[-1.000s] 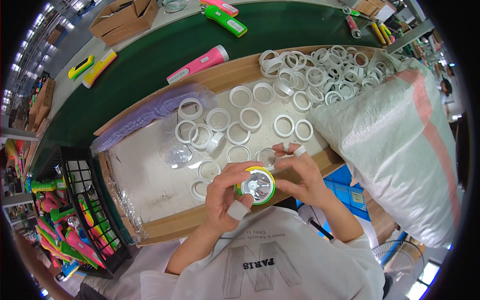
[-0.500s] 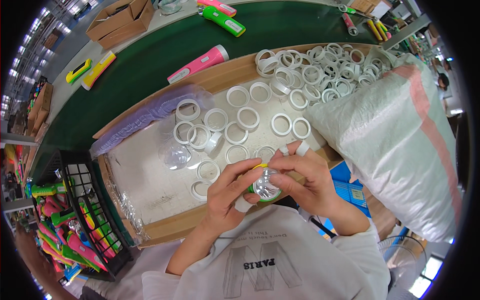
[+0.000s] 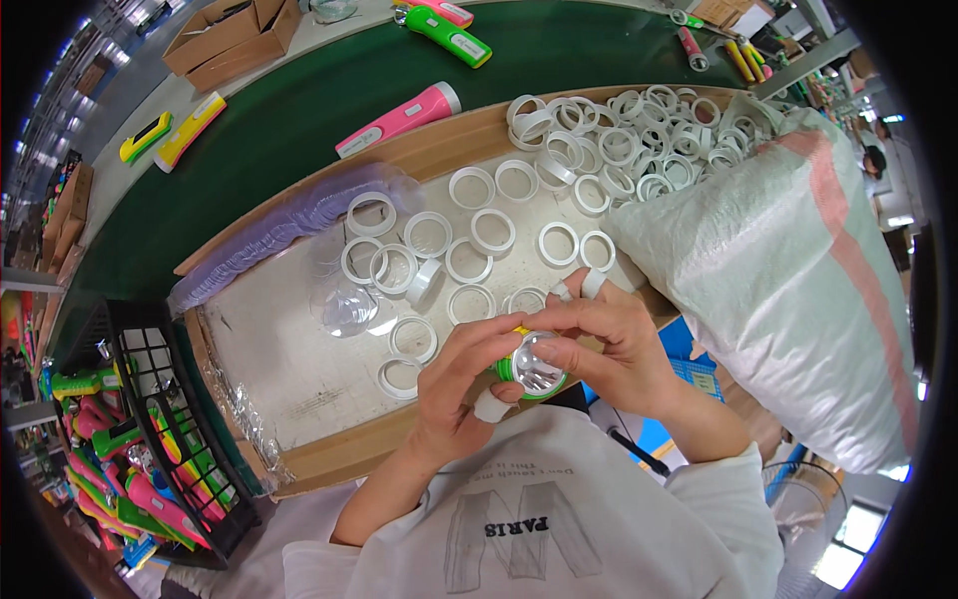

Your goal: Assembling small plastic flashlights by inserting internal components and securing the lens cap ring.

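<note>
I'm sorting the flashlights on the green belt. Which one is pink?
The flashlight lying just beyond the wooden tray's far edge; the others are green or yellow.

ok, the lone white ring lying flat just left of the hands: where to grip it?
Probably pinch the white ring across its rim from above, one finger inside the hole, one outside. It lies flat on the tray with bare surface around it, apart from its neighbours.

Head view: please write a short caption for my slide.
Both hands, left hand and right hand, hold a green flashlight head above a tray of white rings.
</note>
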### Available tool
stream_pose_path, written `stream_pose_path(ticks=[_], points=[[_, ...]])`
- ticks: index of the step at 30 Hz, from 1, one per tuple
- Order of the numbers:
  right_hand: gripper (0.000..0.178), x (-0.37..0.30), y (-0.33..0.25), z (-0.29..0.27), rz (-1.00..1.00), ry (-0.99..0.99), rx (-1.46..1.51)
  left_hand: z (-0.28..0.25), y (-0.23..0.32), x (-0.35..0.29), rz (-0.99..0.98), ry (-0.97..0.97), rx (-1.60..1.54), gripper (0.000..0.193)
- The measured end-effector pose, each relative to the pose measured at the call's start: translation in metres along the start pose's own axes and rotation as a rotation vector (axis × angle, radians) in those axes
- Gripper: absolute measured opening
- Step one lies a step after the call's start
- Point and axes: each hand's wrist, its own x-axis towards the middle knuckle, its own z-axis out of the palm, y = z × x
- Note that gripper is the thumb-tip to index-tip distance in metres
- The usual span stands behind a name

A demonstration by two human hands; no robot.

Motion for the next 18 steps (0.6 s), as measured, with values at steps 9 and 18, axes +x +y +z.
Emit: stream_pose_path(ticks=[9,18], points=[[0.023,-0.003,-0.001,0.001,-0.066,0.045,-0.003,0.004,0.002,-0.003,0.025,0.013,0.116,0.052],[0.029,0.003,0.005,-0.010,-0.039,-0.065,0.069,0.006,-0.003,0.000,0.030,-0.005,0.017,0.055]])
